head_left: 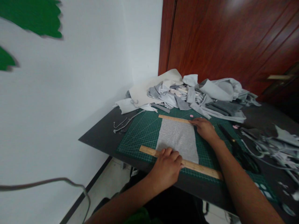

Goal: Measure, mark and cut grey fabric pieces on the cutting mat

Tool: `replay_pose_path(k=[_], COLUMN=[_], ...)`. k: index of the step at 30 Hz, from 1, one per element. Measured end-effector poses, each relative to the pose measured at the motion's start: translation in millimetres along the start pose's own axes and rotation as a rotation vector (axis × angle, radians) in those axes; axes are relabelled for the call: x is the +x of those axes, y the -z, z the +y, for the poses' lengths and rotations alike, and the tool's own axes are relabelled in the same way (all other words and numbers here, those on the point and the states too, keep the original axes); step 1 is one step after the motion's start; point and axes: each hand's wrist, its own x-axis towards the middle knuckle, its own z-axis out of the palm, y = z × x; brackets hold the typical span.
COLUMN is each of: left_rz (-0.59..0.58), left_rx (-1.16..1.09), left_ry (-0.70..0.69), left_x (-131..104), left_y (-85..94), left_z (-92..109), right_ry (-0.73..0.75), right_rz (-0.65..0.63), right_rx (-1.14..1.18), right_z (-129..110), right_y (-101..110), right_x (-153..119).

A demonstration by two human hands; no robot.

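A piece of light grey fabric [178,137] lies flat on a green cutting mat [137,130]. Across its near edge runs a long wooden ruler [201,168], and my left hand [167,166] is closed over the middle of it, fingers curled. A second, thinner wooden ruler [173,118] lies along the fabric's far edge. At that ruler's right end is my right hand [205,129], its fingertips pressed together on the wood and the fabric's corner. Right of this hand, large black scissors [235,146] rest on the mat, partly hidden by my forearm.
Heaped grey and white fabric scraps [187,93] line the back of the dark table [98,133]. More scraps and cords [273,146] lie at the right. Grey cord pieces [127,123] sit at the left. A white wall [93,62] and a brown door [221,40] stand close behind.
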Motion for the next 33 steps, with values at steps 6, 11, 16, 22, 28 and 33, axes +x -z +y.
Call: replay_pose_path(k=[6,11,16,22,28,33], left_rz=[0.014,0.03,0.083,0.085,0.119,0.115], left_rx=[0.016,0.041,-0.008,-0.118,-0.171,-0.186], left_ry=[-0.006,0.018,0.106,0.16,0.155,0.177], left_x=[-0.3,-3.4,-3.6,1.3,4.6,6.8], left_y=[-0.6,-2.5,-2.2,0.3,-1.0,-4.6], left_z=[0.8,4.8,2.7,-4.7,-8.6,-11.2], right_ry=[0.021,0.044,0.037,-0.005,-0.04,-0.037], right_rz=[0.01,0.027,0.043,0.038,0.033,0.024], right_rx=[0.0,0.035,0.077,0.104,0.128,0.146], right_z=[4.0,7.3,9.4,10.0,8.4,10.4], right_y=[-2.3,-6.0,-9.7,-9.2,-7.4,-7.3], right_x=[0.0,-0.3,-1.4,-1.7,1.5,3.1])
